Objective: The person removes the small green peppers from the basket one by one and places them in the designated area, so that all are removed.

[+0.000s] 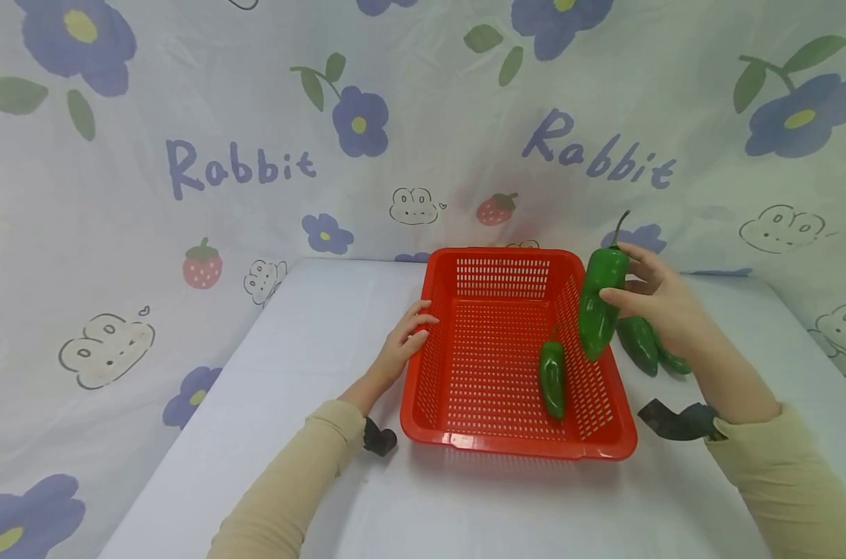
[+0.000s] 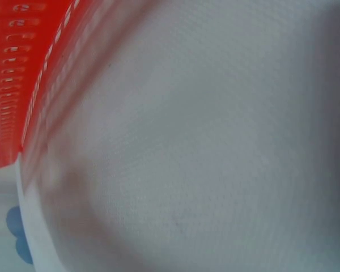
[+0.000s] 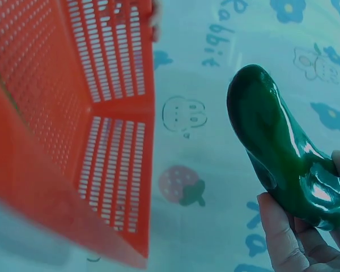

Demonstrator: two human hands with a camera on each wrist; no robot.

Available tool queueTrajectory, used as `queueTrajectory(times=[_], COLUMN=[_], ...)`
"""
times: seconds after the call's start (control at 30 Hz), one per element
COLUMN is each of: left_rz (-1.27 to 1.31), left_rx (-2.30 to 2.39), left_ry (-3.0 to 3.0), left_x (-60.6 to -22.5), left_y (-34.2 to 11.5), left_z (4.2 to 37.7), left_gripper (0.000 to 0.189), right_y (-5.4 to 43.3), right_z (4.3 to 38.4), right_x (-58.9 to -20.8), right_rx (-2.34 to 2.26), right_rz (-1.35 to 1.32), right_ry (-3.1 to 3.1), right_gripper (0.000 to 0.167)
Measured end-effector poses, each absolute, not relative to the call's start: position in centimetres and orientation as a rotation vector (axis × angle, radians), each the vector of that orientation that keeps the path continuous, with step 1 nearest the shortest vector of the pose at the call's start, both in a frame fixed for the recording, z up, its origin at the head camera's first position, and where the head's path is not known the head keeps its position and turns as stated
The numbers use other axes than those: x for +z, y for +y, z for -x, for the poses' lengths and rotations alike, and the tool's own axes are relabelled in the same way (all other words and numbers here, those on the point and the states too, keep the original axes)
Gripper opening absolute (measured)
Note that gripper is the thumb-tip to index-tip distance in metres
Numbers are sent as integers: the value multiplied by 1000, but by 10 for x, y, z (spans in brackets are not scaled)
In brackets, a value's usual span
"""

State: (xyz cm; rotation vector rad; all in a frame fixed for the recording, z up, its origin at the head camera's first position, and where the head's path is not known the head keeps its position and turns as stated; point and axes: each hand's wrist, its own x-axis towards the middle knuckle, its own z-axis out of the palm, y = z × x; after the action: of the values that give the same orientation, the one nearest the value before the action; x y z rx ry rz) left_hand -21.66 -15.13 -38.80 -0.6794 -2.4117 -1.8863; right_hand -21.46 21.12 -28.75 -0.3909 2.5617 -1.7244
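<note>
White tbl (image 1: 304, 341): R hand (image 1: 663, 303) grips grn pepper (image 1: 598, 310) by red bskt (image 1: 507, 444).

basket (image 1: 521, 446) on table (image 1: 311, 334) | pepper (image 1: 553, 379) inside (toward its right) | other peppers (image 1: 638, 345) outside, right

1 green pepper (image 1: 594, 317) in right hand (image 1: 667, 307), left hand (image 1: 397, 344) at red basket (image 1: 521, 446)

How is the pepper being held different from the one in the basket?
The held pepper is up in the right fingers; the basket pepper lies in the basket.
The held pepper hangs tip down; the basket pepper rests with its stem toward the far side.
The held pepper looks bigger than the basket pepper, though it may just be nearer the camera.
Both are green, shiny and stemmed.
</note>
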Motion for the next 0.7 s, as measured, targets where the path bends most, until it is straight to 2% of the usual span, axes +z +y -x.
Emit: queueTrajectory(times=[0.7], left_rz=[669], left_rx=[-1865], left_ry=[-2433], left_x=[-389], left_y=[-151], left_z=[216], left_gripper=[30], right_y=[277], right_z=[220], right_x=[-297], right_rx=[-1426], right_rz=[225], right_ry=[2843], right_gripper=[77])
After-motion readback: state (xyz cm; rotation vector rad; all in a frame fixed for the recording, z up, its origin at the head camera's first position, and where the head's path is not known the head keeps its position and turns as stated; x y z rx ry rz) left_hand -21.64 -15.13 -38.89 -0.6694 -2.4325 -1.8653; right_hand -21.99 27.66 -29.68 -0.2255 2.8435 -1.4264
